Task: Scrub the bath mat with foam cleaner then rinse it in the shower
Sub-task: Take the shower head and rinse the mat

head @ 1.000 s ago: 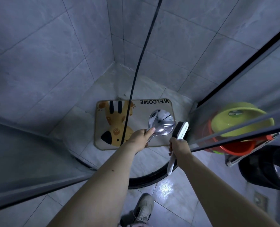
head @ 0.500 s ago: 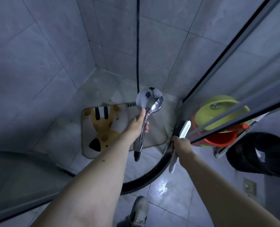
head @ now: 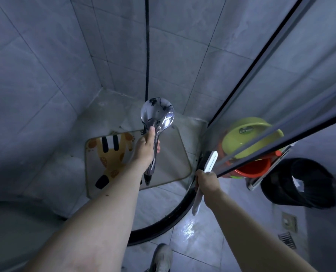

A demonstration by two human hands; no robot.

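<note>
Shower head (head: pixel 157 114) raised upright since earlier, left hand (head: pixel 146 149) gripping its handle, right hand (head: pixel 206 180) gripping white brush (head: pixel 210 161), lettering unreadable

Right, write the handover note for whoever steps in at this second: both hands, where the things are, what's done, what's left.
Left hand: grip round the chrome shower head handle, head raised; no spray visible.
Right hand: grip on the white scrub brush, beside the glass door.
Bath mat lies flat on the shower floor, no foam visible on it.
Done: cannot tell whether it was scrubbed.
Left: probably check the mat, rinse if needed, put the tools away.
</note>
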